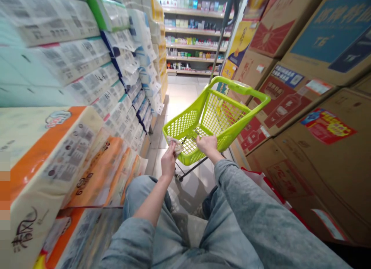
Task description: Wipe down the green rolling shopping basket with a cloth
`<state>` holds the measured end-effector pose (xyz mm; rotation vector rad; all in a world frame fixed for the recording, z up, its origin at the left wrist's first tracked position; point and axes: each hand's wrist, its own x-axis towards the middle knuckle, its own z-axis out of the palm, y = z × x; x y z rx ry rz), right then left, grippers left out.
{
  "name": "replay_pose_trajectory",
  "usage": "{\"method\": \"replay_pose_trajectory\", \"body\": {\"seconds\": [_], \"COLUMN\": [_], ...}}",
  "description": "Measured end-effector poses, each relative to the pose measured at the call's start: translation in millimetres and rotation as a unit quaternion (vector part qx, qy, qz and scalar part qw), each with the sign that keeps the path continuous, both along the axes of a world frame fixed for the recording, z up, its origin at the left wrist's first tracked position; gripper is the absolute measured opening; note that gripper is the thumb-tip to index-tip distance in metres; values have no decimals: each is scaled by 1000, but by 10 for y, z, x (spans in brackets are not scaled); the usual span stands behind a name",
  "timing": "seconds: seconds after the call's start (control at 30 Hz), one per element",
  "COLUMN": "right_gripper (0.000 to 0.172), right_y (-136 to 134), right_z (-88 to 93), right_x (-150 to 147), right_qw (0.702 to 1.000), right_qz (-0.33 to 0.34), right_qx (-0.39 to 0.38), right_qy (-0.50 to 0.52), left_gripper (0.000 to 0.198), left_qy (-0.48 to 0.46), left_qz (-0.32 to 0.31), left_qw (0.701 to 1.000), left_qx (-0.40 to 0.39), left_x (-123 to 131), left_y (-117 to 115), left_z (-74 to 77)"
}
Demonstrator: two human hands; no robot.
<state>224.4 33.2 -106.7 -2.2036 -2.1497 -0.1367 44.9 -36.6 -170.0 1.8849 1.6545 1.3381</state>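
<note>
Two hands reach out past denim-covered knees (142,189): the left hand (169,159) pinches a crumpled whitish wad (177,146) (paper or cloth, I cannot tell which) at the near end of a lime-green shopping cart (191,159), while the right hand (208,144) is curled at its near side, around what I cannot tell. Wrapped packs (78,58) rise on the left and cardboard cartons (319,172) on the right, with stocked shelves (197,31) at the far end.
</note>
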Motion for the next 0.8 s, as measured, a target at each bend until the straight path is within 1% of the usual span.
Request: {"method": "replay_pose_trajectory", "body": {"seconds": [0.03,0.1,0.13,0.2,0.27,0.4,0.5,0.63,0.7,0.73,0.8], "right_gripper": [58,58,58,58,59,58,58,61,62,63,66], "right_y": [1,8,12,21,29,37,25,-3,-6,-3,4], "right_z": [-1,2,5,14,20,10,-12,-28,-24,-20,-10], "right_x": [-16,-51,-70,-112,-156,-224,-242,-235,-234,-238,-258], "right_qw": [1000,1000,1000,999,999,999,999,999,999,999,999], "right_qz": [-4,-13,-17,-23,-26,-31,-29,-19,-20,-20,-19], "right_qx": [-2,-8,-10,-16,-17,-6,7,28,29,25,12], "right_qy": [-1,-6,-9,-16,-22,-19,-19,-8,6,13,25], "left_gripper": [37,29,28,25,18,14,13,7,5,6,6], "left_qy": [-40,-91,-107,-131,-166,-228,-247,-261,-259,-256,-256], "left_qz": [23,68,82,95,108,168,195,219,224,226,224], "left_qw": [999,992,987,980,972,948,936,915,909,908,910], "left_qx": [-10,-61,-89,-113,-123,-146,-159,-218,-239,-243,-237], "left_x": [45,148,201,304,391,502,550,571,564,557,535], "left_y": [-76,-215,-266,-306,-266,-95,-23,6,20,28,42], "left_z": [-36,-117,-158,-230,-281,-370,-492,-663,-686,-674,-603]}}
